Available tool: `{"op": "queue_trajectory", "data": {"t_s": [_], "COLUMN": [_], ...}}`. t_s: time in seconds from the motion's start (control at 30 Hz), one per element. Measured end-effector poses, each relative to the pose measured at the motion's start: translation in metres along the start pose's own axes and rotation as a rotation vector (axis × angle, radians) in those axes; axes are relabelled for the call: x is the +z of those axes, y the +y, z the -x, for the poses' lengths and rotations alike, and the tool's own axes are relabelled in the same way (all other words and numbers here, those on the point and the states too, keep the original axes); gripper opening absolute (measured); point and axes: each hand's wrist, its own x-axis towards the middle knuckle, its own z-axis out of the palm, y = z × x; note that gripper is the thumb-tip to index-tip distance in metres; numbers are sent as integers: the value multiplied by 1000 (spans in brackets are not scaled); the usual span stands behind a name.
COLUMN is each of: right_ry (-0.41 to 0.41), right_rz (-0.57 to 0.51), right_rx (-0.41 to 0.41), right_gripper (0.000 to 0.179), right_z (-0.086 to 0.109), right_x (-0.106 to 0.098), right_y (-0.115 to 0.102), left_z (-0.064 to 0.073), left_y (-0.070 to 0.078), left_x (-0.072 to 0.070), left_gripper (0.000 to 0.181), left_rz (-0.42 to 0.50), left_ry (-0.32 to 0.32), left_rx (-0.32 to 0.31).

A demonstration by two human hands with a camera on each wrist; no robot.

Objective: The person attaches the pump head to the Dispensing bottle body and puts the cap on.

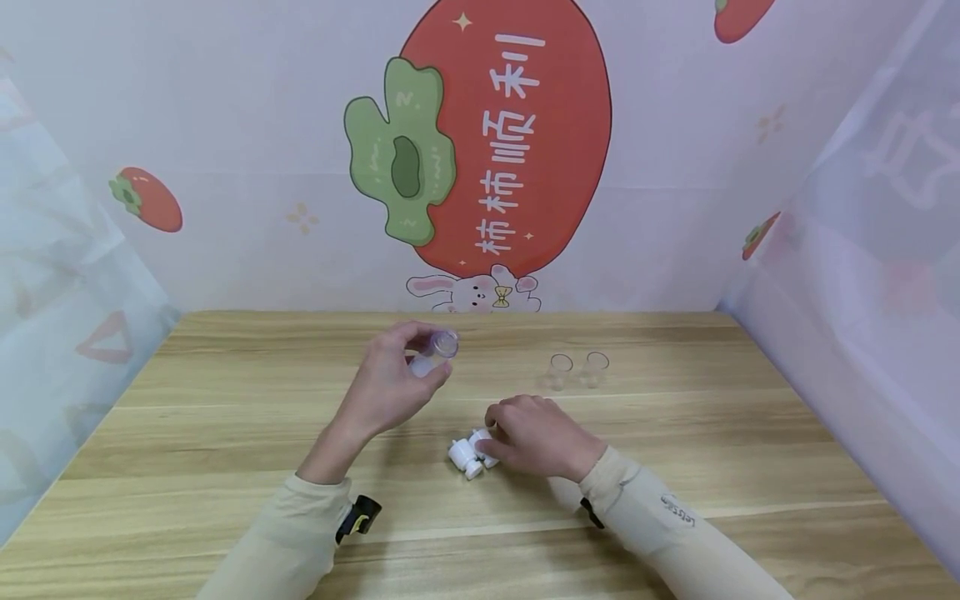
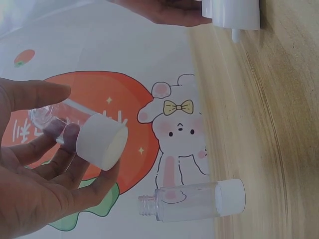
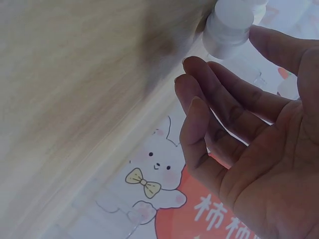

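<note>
My left hand [image 1: 390, 377] grips a small clear bottle [image 1: 444, 343] with a white base [image 2: 102, 142], tilted above the table, thumb on one side and fingers on the other. A similar clear bottle [image 2: 187, 201] with a white base stands upright on the table close by; the left hand hides it in the head view. Two white pump tops [image 1: 462, 456] lie side by side in front of me. My right hand [image 1: 536, 437] is over the right one, its thumb tip at the white pump top [image 3: 229, 30] and its fingers loosely bent around nothing.
Two clear open-rimmed cylinders, a left one [image 1: 560, 372] and a right one [image 1: 596, 371], stand at the back right of the wooden table [image 1: 225, 433]. A printed cloth backdrop [image 1: 262, 100] rises behind the table, with cloth at both sides.
</note>
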Motion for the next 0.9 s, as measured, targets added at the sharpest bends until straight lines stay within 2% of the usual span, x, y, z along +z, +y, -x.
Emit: {"op": "queue_trajectory", "data": {"t_s": [0.37,0.7,0.9], "right_ry": [5,61,93], "right_rz": [-10,10,-29], "right_rx": [8,10,23], "right_gripper": [24,25,24], "right_z": [2,4,7], "right_x": [-1,-2,-8], "right_y": [-1,0,3], "left_z": [0,0,0], "left_y": [-1,-6,-6], "left_x": [1,3,3], "left_gripper": [38,37,36], "left_rz": [-8,-13,-13], "left_ry": [0,16,9], "left_rx": [15,15,-2]}}
